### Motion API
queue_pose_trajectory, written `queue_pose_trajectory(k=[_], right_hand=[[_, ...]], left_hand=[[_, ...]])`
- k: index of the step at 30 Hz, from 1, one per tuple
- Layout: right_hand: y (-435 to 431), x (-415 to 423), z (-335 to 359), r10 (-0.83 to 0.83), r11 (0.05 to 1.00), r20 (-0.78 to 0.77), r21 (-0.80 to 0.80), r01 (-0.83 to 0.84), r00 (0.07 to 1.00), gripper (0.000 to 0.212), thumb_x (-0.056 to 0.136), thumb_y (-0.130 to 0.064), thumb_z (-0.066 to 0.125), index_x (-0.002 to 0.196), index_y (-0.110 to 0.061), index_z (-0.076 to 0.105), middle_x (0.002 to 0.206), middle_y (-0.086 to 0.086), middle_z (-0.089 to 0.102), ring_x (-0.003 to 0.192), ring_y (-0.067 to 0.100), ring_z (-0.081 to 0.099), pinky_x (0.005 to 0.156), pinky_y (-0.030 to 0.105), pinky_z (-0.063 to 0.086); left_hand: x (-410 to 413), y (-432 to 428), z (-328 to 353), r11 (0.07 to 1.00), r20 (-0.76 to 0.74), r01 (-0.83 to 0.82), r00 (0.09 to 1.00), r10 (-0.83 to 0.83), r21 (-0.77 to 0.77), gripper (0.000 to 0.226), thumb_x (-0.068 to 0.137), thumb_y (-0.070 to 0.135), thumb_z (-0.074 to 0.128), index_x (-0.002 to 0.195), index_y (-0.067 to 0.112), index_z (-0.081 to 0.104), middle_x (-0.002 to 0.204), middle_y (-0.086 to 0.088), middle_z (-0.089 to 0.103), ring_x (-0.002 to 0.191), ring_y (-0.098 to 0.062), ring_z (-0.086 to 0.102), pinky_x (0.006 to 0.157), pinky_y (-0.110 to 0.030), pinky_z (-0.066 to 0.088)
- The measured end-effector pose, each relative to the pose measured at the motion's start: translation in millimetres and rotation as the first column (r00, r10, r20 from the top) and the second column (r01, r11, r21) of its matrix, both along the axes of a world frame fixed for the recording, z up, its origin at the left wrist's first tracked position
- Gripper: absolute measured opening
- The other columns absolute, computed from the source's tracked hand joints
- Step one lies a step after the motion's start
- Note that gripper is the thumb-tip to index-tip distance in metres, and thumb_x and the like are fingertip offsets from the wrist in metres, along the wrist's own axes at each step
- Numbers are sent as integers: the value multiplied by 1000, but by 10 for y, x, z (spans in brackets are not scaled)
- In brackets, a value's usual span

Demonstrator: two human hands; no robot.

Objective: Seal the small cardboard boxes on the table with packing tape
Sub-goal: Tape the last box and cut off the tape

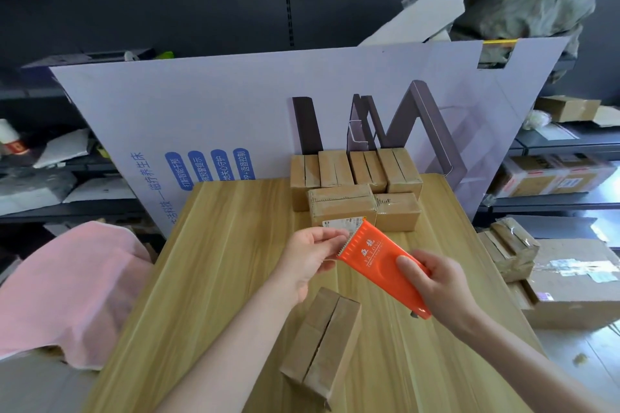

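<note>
My right hand grips the orange tape dispenser, thumb on top, toothed edge pointing to my left. My left hand pinches at that edge, fingers curled; I can't make out the clear tape itself. The small cardboard box is on the wooden table just below both hands. It's plain brown and oblong, lying at an angle, with its top flaps meeting at a dark centre seam. More brown boxes are stacked at the far edge; the front two look glossy.
</note>
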State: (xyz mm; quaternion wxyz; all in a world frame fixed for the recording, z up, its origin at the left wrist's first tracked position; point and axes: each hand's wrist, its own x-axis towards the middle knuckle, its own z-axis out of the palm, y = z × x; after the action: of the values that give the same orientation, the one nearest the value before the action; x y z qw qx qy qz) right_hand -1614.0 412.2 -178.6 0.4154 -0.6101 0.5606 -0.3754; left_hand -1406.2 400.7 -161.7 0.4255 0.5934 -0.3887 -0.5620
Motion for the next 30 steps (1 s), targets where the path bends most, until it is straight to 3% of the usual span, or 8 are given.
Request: queue_pose_trajectory(k=[3,7,14,17,19,22,25,30], right_hand=[[-2,-4,-33,5,1000,-31,-16,-6,1000,26,93,-21,61,68,-13,66,53,11,57,39,27,55,36,50,46],[-16,20,-47,5,999,-119,-45,-11,993,42,78,-52,60,69,-12,66,59,15,60,49,36,58,42,51,48],[-34,-270,-127,-18,999,-316,20,25,949,24,86,-34,67,65,-21,66,54,-3,62,45,23,59,47,47,53],[7,-575,-213,-37,993,-388,87,76,921,23,87,-34,66,67,-22,68,55,3,64,44,24,61,45,49,53],[31,-674,-279,-17,987,-405,140,80,914,24,87,-37,64,67,-24,68,54,4,63,43,23,62,41,43,53],[15,-639,-434,71,980,-602,192,58,795,31,88,-51,57,71,-27,64,60,-5,62,57,12,62,49,26,44],[-69,-550,-628,149,970,-742,238,49,653,39,88,-62,47,77,-27,61,68,-11,60,65,9,59,49,23,35],[-210,-468,-899,192,953,-785,293,80,589,45,88,-65,42,81,-25,62,71,-9,60,61,16,66,42,20,34]], left_hand=[[-5,-10,4,999,25,-48,999,48,-4,9,82,22,75,87,15,72,73,5,72,63,-5,62,63,-23,45],[2,-76,-8,985,156,-167,973,172,-41,4,81,15,76,80,12,74,73,0,73,60,-5,61,55,-20,42],[316,-256,-112,952,266,-304,916,299,-26,18,75,-4,71,67,12,73,67,-4,73,59,-13,61,56,-22,47],[558,-338,-271,930,297,-368,887,353,-7,17,75,-4,71,69,12,73,70,-3,74,62,-13,63,58,-23,47],[577,-344,-453,940,306,-339,900,311,42,13,76,-1,73,71,11,73,70,-3,74,62,-13,63,58,-22,48],[509,-332,-857,939,348,-325,898,269,112,9,76,10,78,69,15,74,67,1,73,64,-14,65,70,-31,56],[462,-327,-1229,924,397,-342,882,253,172,8,76,21,79,70,21,73,71,4,73,73,-16,67,79,-31,53],[433,-399,-1591,917,476,-335,856,200,216,9,77,29,78,69,27,74,76,10,73,78,-13,67,79,-31,54]])
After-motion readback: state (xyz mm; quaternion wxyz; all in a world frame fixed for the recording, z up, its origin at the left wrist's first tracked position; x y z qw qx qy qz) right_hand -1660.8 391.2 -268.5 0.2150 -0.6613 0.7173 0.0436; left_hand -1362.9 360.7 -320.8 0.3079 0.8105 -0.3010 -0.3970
